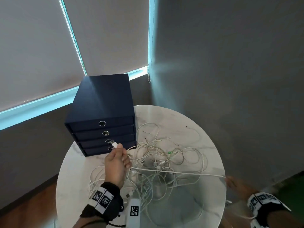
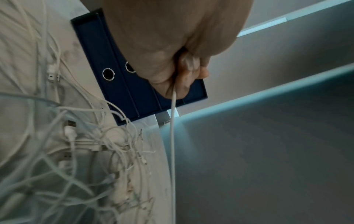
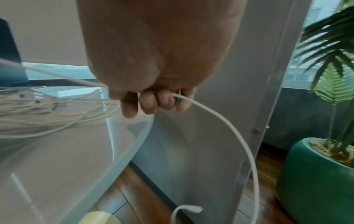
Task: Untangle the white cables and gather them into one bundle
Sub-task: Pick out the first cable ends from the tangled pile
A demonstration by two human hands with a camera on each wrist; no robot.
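both wrists carry marker bands at the near edge of the head view. left hand [image 1: 116, 163] is raised over the round marble worktop [image 1: 189, 119], fingers curled round one white cable, its usb plug [image 1: 114, 143] standing clear above the fist in front of the navy drawer box [image 1: 105, 116]. right hand [image 3: 153, 97] sits off the worktop's right edge, fingers closed round a taut white cable [image 1: 177, 172] that runs straight back into the heap; its free tail [image 3: 239, 136] loops down past the rim.

white cable tangle [image 1: 158, 160] lies mid-worktop, between the two hands, touching neither palm directly.

assessment: cables appear light, limp and smooth-jacketed, liable to slide through a loose grip and to snag at the plugs. best hold is judged to be just behind a plug, drawing one strand at a time. hard pulling risks tightening knots or dragging the whole heap over the edge.
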